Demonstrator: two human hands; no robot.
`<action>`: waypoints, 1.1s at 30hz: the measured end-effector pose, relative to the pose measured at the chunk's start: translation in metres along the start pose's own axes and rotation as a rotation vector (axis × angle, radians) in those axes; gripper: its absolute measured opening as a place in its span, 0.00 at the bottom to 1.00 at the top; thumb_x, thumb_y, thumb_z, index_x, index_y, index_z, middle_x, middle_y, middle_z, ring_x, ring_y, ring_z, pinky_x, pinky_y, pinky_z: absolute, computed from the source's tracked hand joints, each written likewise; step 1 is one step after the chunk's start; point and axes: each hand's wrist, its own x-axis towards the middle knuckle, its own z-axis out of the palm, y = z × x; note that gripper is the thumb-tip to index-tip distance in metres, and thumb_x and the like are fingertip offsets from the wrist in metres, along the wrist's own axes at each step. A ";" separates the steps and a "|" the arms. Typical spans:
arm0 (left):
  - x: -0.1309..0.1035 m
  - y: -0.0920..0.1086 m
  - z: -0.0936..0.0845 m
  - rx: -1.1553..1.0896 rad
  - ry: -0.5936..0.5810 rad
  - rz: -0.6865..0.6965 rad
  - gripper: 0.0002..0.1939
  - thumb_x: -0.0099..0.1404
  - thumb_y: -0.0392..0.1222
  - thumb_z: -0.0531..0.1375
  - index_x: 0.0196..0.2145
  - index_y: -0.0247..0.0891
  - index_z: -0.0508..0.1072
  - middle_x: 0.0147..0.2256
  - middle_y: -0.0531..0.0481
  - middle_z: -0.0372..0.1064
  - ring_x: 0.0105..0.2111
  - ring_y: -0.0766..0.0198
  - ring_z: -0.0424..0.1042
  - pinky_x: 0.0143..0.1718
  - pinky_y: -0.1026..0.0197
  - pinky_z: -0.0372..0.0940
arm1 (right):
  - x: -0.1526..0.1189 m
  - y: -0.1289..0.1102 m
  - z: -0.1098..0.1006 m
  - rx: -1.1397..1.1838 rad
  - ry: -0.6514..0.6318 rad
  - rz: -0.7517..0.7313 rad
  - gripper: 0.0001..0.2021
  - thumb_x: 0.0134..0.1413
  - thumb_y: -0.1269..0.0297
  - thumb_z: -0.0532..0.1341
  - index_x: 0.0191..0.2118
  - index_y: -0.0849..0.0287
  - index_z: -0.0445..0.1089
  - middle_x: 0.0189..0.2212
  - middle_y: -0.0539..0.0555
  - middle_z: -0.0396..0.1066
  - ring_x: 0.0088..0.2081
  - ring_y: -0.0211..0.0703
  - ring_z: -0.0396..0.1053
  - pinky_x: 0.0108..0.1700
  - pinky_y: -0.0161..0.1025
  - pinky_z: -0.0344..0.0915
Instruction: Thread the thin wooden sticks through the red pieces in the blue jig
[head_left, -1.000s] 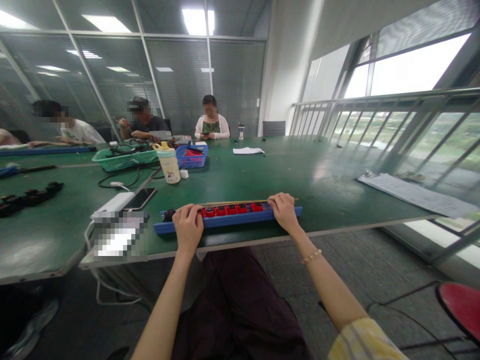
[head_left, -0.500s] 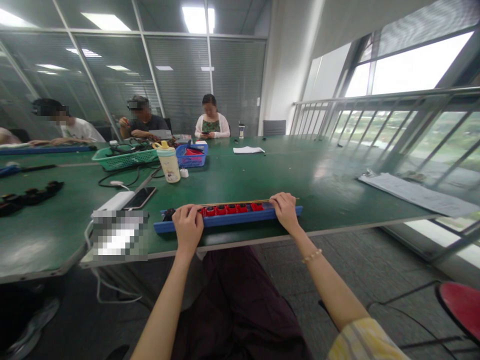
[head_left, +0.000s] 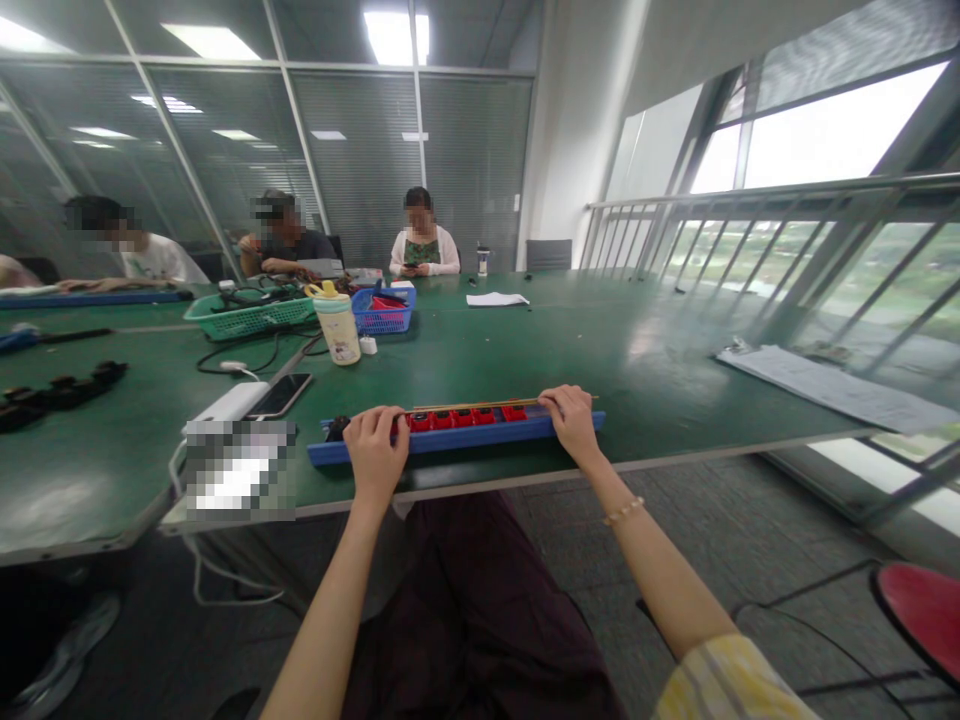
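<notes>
A long blue trough (head_left: 480,437) lies along the near edge of the green table. Red blocks (head_left: 463,416) with dark tops sit in a row inside it, with a black piece (head_left: 337,428) at its left end. A thin yellowish stick (head_left: 495,404) runs along the back side. My left hand (head_left: 373,450) is closed over the left part of the trough, fingertips at the leftmost red blocks; what they grip is hidden. Toward the right end, my right hand (head_left: 571,422) is closed, its fingertips pinching at the thin stick above the trough.
To the left lie a phone (head_left: 280,396) and a white power strip (head_left: 225,405) with cables. A yellow bottle (head_left: 337,328), a green basket (head_left: 251,315) and a blue basket (head_left: 384,315) stand beyond. A clipboard (head_left: 840,385) lies right. Several people sit across the table.
My left fingers have shifted very slightly to the right over the red blocks. My right hand and the trough look the same.
</notes>
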 end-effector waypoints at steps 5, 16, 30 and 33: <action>-0.001 -0.003 0.003 0.024 0.007 0.001 0.12 0.68 0.46 0.54 0.42 0.42 0.75 0.42 0.44 0.72 0.47 0.53 0.64 0.51 0.51 0.54 | 0.000 0.000 -0.001 -0.047 -0.037 -0.032 0.14 0.67 0.54 0.52 0.43 0.54 0.70 0.37 0.54 0.73 0.41 0.47 0.64 0.45 0.43 0.53; -0.002 -0.003 0.003 0.039 0.028 0.013 0.11 0.68 0.46 0.55 0.41 0.42 0.76 0.43 0.45 0.72 0.46 0.53 0.65 0.51 0.51 0.54 | -0.001 0.001 0.001 -0.053 -0.031 -0.072 0.09 0.64 0.57 0.56 0.39 0.53 0.71 0.36 0.54 0.72 0.40 0.48 0.64 0.44 0.43 0.53; -0.002 -0.005 0.005 -0.001 0.024 -0.001 0.09 0.67 0.46 0.57 0.39 0.40 0.72 0.44 0.44 0.73 0.47 0.52 0.66 0.51 0.50 0.56 | 0.000 -0.002 0.002 -0.073 -0.049 -0.120 0.09 0.65 0.58 0.56 0.40 0.53 0.71 0.36 0.54 0.72 0.40 0.47 0.64 0.45 0.43 0.54; -0.002 -0.005 0.005 -0.004 0.024 -0.013 0.07 0.66 0.45 0.57 0.38 0.40 0.71 0.43 0.44 0.73 0.46 0.52 0.67 0.51 0.50 0.56 | 0.000 -0.003 0.003 -0.096 -0.062 -0.130 0.09 0.65 0.58 0.56 0.41 0.53 0.72 0.37 0.54 0.72 0.41 0.47 0.64 0.45 0.44 0.54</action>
